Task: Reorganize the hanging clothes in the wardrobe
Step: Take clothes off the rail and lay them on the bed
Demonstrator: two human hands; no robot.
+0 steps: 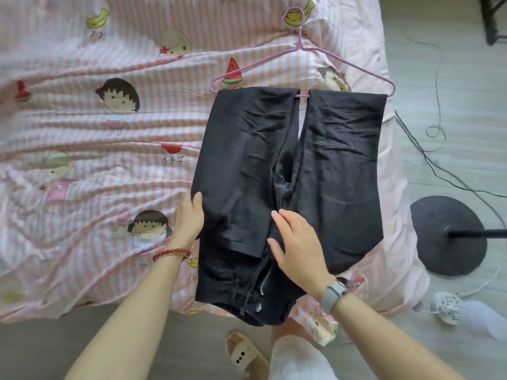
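- We see the black trousers (288,182) folded over the lower bar of a purple hanger (301,53), lying flat on the striped bedsheet (82,133); no wardrobe is in view.
- Their long axis runs from 12 o'clock, where the hanger hook points away from us, down to 6 o'clock, where the waistband with zipper and button reaches the bed's near edge.
- Our left hand (189,218) rests at the 9 o'clock edge of the folded legs; its fingertips are tucked at the fabric edge, so we cannot tell whether they pinch it or only touch.
- Our right hand (296,248) lies flat on the middle of the trousers, fingers straight and spread, pressing the cloth rather than grasping it.
- The relation that matters: the hanger's hook lies well apart from both hands, toward 12 o'clock. The right hand sits nearer its line, so we judge it better placed to reach up for the lift.
- We judge the step in hand as smoothing the fold before hanging.
- No containers show; a black round stand base (450,237) sits on the floor at 3 o'clock.
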